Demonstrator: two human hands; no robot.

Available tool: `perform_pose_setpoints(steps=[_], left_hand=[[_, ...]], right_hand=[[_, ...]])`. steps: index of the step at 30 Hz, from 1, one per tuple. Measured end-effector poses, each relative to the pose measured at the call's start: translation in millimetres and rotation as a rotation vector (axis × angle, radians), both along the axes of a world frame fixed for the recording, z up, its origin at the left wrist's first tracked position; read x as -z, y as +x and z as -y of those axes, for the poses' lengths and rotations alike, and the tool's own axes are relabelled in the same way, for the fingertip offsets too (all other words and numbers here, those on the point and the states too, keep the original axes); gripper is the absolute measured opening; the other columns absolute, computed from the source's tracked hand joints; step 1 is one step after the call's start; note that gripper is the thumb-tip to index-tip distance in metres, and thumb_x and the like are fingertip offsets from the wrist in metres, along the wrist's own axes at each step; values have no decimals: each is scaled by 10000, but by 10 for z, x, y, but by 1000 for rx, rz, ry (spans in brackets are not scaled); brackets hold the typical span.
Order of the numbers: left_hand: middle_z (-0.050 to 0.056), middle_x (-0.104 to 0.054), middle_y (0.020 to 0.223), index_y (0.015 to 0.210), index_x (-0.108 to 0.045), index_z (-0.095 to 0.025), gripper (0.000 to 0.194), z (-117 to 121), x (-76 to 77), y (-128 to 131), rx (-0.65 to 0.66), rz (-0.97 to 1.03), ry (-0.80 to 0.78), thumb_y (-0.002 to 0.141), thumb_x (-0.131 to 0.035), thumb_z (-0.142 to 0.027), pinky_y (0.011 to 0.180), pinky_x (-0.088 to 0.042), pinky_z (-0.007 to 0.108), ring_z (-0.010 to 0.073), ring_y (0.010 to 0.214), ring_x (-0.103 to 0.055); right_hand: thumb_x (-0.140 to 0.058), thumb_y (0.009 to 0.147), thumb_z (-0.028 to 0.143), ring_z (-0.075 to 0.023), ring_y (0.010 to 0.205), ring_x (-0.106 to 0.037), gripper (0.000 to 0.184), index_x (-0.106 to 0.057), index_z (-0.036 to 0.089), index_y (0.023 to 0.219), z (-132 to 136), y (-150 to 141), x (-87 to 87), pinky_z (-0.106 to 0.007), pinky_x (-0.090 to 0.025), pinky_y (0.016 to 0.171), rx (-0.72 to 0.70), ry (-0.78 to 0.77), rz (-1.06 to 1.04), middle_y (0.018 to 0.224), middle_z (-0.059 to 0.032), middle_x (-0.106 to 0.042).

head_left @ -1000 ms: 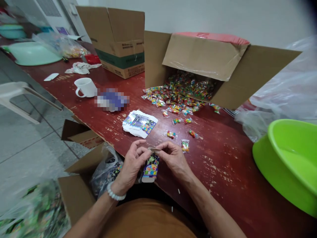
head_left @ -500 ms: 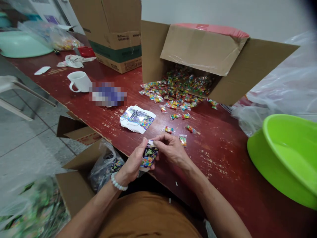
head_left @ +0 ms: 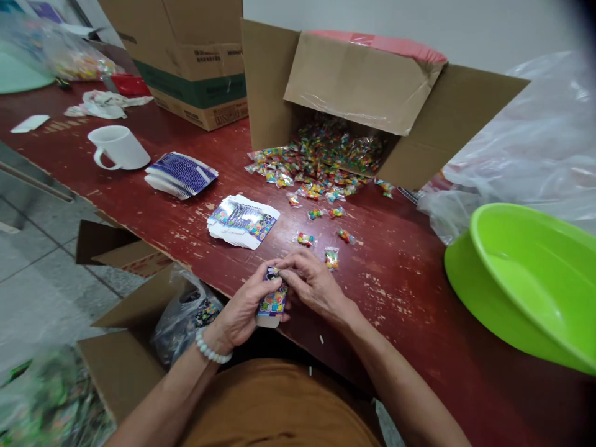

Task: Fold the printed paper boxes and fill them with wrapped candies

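Note:
A small printed candy box (head_left: 272,299), dark with colourful pictures, is between my hands over the table's front edge. My left hand (head_left: 249,298) grips it from the left, thumb across its face. At the box's top end, the fingers of my right hand (head_left: 310,279) are pinched on its edge. Beyond my hands lies a fanned stack of flat printed boxes (head_left: 244,221). Further left sits a second stack of purple-blue cards or flat boxes (head_left: 181,175). Several wrapped candies (head_left: 331,257) lie just past my right hand.
A cardboard carton (head_left: 354,84) on its side spills many wrapped candies (head_left: 316,167) onto the red table (head_left: 391,273). A green basin (head_left: 521,292) stands right, a white mug (head_left: 118,148) left. Below the edge is an open carton (head_left: 121,366) with a plastic bag (head_left: 181,316).
The view has shifted, so most things sit further left. The box has turned more upright and narrower in my hands, and my right fingers have closed in on its top end.

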State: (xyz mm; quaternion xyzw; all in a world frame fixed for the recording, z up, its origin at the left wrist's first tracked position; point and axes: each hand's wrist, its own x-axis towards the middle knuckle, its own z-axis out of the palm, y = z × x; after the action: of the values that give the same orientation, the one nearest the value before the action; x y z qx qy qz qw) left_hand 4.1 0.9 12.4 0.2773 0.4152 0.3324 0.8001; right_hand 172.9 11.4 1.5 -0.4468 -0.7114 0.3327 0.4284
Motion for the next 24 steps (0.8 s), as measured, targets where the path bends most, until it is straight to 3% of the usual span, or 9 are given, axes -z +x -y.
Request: perform_pose_setpoints(steps=[4, 6, 9, 12, 15, 19, 22, 24], left_hand=[[48, -706, 983, 1111, -628, -199, 442, -98, 1, -46, -88, -48, 148, 730, -826, -304, 645, -579, 249, 136, 735, -662], [25, -697, 927, 1036, -642, -181, 425, -182, 27, -120, -123, -137, 204, 689, -851, -309, 628, -580, 260, 126, 684, -640], [-25, -664, 798, 1014, -636, -192, 457, -293, 53, -288, -134, -334, 320, 632, -875, -270, 600, -558, 242, 127, 644, -625], [-15, -687, 810, 1062, -675, -201, 504, -354, 10, -469, -24, -491, 442, 599, -873, -211, 584, -528, 206, 131, 663, -629], [-13, -689, 707, 955, -721, -184, 418, -368, -71, -594, 72, -563, 414, 571, -883, -219, 519, -504, 202, 129, 581, -609], [-26, -669, 645, 775, -644, -163, 392, -342, -87, -618, -145, -498, 315, 516, -928, -239, 482, -492, 182, 113, 532, -610], [-27, -675, 685, 754, -576, -161, 440, -273, -14, -547, -252, -297, 219, 514, -938, -232, 520, -538, 210, 117, 557, -636], [-12, -701, 775, 854, -594, -165, 459, -198, 43, -479, -231, -155, 159, 540, -928, -195, 581, -569, 232, 131, 637, -671]], right_hand=[[-616, 880, 234, -269, 1108, -581, 314, -641, 234, 1194, -123, 417, 60, -447, -462, 965, 275, 25, 291, 1202, -123, -617], [-673, 822, 223, -324, 1131, -561, 386, -636, 211, 1206, -152, 638, 126, -498, -451, 960, 422, -43, 510, 1243, -162, -599], [-710, 788, 254, -309, 1038, -599, 348, -654, 200, 1127, -162, 847, 248, -465, -479, 880, 443, -166, 603, 1144, -148, -635], [-715, 754, 268, -223, 797, -629, 256, -651, 199, 993, -163, 854, 322, -377, -493, 749, 418, -276, 418, 882, -52, -665], [-737, 712, 339, -161, 587, -574, 234, -604, 196, 840, -141, 665, 286, -299, -464, 593, 435, -413, 8, 660, 25, -599], [-793, 676, 426, -124, 561, -569, 360, -577, 206, 862, -39, 225, 101, -238, -438, 509, 345, -457, -531, 695, 29, -622], [-794, 691, 415, -117, 601, -572, 347, -598, 218, 898, 21, -72, -22, -233, -461, 521, 354, -377, -658, 740, 32, -620], [-792, 703, 394, -118, 620, -571, 319, -608, 216, 894, 31, -196, -59, -242, -485, 555, 410, -312, -659, 743, 33, -615]])
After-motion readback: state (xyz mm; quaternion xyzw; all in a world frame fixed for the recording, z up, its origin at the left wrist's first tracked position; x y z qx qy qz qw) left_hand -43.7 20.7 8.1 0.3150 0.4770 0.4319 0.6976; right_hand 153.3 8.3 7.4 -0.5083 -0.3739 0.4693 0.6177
